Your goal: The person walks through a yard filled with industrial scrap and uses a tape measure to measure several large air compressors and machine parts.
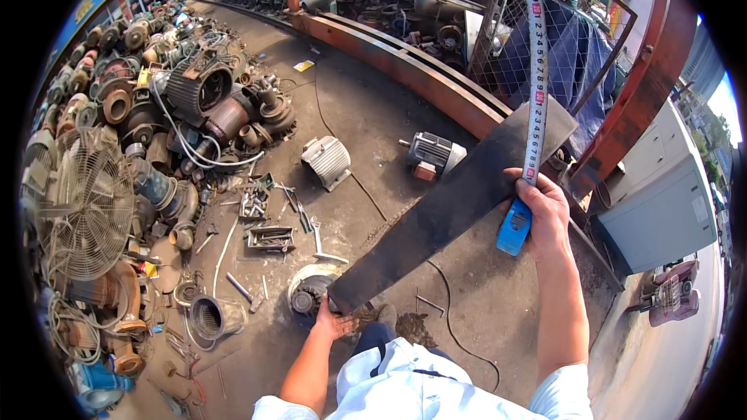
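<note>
A long, flat dark plank (436,222) slants from low centre up to the right; I cannot tell its material. My left hand (334,322) grips its near lower end, some fingers hidden beneath. In my right hand (545,206) is a tape measure with a blue case (514,227), close to the plank's right edge. Its white blade (537,70) runs out over the plank's wide far end and on past the top of the view. My right thumb presses near where the blade leaves the case.
Old motors and pump parts (117,105) heap along the left, with a round fan guard (87,204). Two motors (327,162) (436,155) stand on the floor beyond the plank. Open tool trays (270,239), a hose (447,295) and a rusty beam (412,70) lie around.
</note>
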